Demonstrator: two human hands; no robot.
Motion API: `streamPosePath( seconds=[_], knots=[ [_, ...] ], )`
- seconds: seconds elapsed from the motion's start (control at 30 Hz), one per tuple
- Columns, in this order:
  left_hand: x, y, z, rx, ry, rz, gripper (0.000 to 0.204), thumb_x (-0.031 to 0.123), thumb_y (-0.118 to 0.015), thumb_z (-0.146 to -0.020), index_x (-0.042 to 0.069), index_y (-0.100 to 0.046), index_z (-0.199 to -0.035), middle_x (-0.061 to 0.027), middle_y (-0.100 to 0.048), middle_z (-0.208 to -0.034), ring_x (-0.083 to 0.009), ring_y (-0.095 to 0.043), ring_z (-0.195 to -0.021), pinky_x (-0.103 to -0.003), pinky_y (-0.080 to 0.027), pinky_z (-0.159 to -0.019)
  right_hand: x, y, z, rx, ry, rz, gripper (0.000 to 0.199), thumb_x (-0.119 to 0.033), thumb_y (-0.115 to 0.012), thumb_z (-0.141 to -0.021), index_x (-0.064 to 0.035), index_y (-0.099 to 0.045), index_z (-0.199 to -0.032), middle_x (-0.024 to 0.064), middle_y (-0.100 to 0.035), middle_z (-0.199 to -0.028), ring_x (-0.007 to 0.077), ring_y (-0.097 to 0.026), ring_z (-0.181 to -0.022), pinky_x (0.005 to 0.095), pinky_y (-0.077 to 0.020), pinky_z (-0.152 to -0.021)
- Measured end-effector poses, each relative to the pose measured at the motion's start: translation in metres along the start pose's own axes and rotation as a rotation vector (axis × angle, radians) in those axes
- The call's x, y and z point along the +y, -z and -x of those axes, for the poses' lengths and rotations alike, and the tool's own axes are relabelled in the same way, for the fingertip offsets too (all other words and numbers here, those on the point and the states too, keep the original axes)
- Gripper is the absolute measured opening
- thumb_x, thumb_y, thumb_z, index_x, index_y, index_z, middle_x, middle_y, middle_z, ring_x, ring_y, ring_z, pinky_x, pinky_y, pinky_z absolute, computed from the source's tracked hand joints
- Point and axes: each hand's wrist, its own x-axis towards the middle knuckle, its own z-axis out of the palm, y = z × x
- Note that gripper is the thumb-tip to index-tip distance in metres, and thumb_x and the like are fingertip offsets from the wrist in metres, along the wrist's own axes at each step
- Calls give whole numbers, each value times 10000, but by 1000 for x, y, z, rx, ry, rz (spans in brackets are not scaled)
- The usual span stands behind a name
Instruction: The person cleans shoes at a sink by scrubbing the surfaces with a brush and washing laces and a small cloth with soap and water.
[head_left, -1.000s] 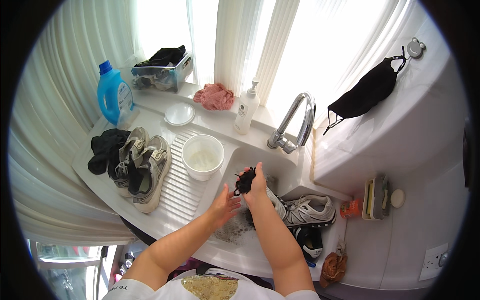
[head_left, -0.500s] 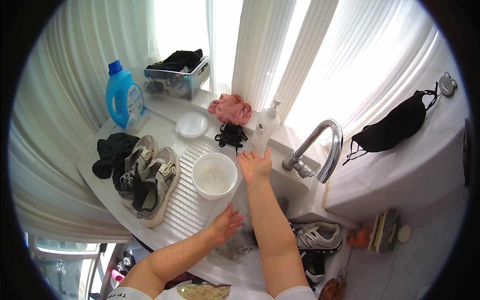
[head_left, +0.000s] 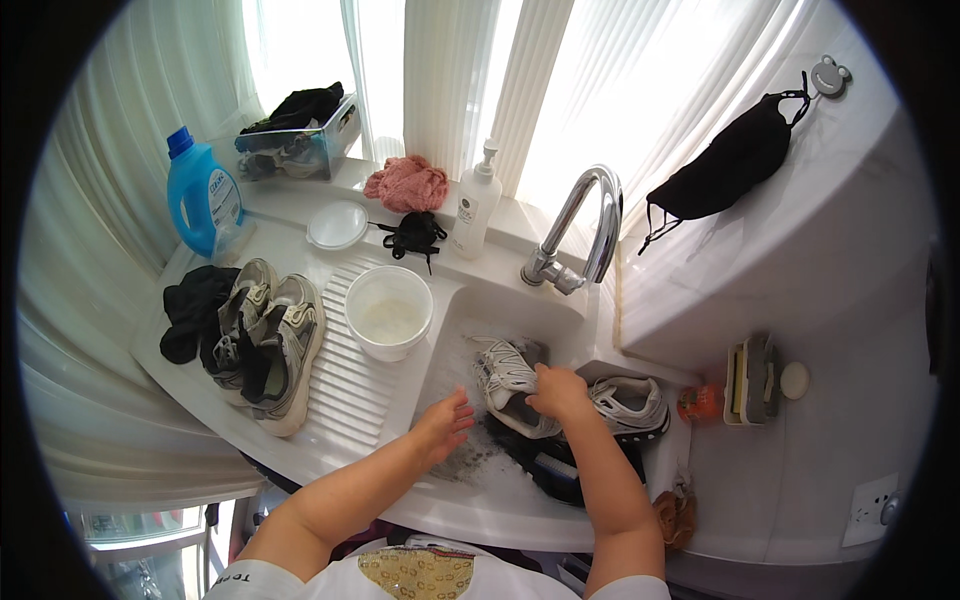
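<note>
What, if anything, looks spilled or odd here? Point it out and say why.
Dark specks, probably dirt, lie scattered over the floor of the white sink, near the left hand and the laced shoe; they stand out against the pale surface.

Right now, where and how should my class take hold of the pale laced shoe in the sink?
Probably by the collar along its right edge, coming from the right and above, where the right grip holds it. The pale laced shoe lies with its opening facing up and its laced front pointing away, leaving that rim easy to pinch.
</note>
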Motion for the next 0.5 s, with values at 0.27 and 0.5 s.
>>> streamPosePath(
  seconds=[0.27,0.5],
  knots=[
    [-12,-30,5,103,95,-117,641,344,-588,-836,26,-312,-1320,-163,-353,-1334,-313,-344,-1231,-476,-239,-1036,-43,11,33,80,-61,-1,185,-130,-598,-669,-25,-667,-805,181,-651,-823,346,-638,-786,404,-515,-696],
    [-19,-12,29,9,-84,-191,418,-62,-452,-750,19,-474,-1159,-147,-554,-1060,-293,-591,-935,-451,-528,-739,-53,-13,82,27,-71,-293,283,-226,-530,-688,11,-652,-781,208,-635,-766,375,-617,-751,425,-492,-697]
  ],
)
